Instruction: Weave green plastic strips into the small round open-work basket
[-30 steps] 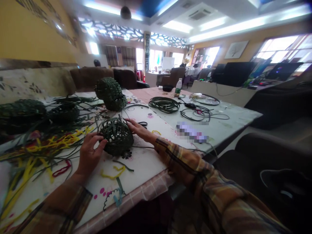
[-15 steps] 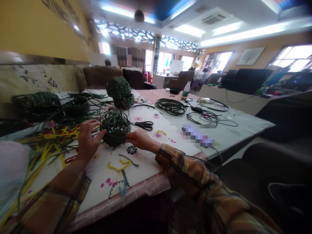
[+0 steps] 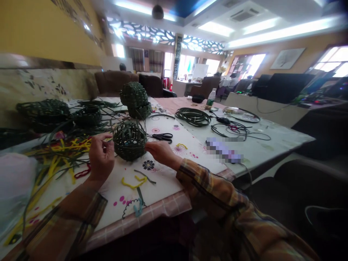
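Observation:
A round, open-weave basket of dark green strips (image 3: 129,142) stands on the flowered tablecloth in front of me, loose strip ends sticking out of it. My right hand (image 3: 161,151) pinches its right side between thumb and fingers. At the basket's left side is my left hand (image 3: 102,156), its fingers curled in and closed; what lies between them is too small to make out. Black-handled scissors (image 3: 163,137) rest just behind my right hand. A short green strip (image 3: 145,177) and bits of yellow fuzzy cord (image 3: 133,184) lie nearer to me.
Behind stand two stacked woven pieces (image 3: 134,98). More green baskets (image 3: 43,110) and a tangle of yellow cords (image 3: 58,154) are on the left. To the right lie a coil of green strip (image 3: 193,116), a power strip (image 3: 223,149) and a bottle (image 3: 211,99).
My left hand has drawn its spread fingers in and closed them beside the basket. The basket has turned or tipped slightly, its opening now facing me more. My right hand stays at its right side.

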{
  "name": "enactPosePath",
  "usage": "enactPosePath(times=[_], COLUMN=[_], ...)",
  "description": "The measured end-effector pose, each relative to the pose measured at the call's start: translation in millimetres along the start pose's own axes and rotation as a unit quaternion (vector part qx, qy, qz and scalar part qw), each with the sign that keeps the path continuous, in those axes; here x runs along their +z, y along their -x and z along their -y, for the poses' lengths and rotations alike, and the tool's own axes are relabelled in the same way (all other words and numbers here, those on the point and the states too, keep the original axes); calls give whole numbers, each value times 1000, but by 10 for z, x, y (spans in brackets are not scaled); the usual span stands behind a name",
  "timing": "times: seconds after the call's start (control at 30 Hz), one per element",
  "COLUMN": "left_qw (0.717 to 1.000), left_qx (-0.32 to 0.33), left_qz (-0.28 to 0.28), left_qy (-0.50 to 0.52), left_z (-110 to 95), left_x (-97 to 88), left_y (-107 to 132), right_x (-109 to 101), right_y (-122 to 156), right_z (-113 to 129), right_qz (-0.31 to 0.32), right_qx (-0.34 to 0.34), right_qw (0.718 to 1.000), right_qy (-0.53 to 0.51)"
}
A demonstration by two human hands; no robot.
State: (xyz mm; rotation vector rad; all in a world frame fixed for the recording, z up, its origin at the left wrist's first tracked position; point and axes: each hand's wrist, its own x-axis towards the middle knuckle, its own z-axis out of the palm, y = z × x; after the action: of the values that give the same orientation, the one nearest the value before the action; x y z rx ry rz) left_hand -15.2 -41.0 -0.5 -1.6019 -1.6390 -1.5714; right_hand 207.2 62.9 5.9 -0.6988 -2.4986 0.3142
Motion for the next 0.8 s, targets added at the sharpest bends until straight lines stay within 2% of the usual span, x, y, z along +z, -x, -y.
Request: enactPosePath(times=[0.07,0.2,0.3,0.4,0.63,0.8], left_qw=[1000,992,990,987,960,943], left_qx=[-29,-111,-119,-126,-188,-228], left_qz=[-1,53,64,74,107,142], left_qy=[5,35,28,68,180,195], left_z=[18,33,40,63,87,47], left_x=[-20,-40,-39,-24,14,9], left_y=[-21,-30,-28,-34,-59,-72], right_x=[7,-3,-39,-82,-97,-96], right_y=[1,5,13,20,13,22], right_z=[-15,-33,-36,-39,-117,-153], right_qz=[4,5,0,0,-15,-47], right_qx=[0,0,7,14,28,43], right_qw=[1000,1000,1000,999,995,989], right_qy=[7,13,20,41,97,130])
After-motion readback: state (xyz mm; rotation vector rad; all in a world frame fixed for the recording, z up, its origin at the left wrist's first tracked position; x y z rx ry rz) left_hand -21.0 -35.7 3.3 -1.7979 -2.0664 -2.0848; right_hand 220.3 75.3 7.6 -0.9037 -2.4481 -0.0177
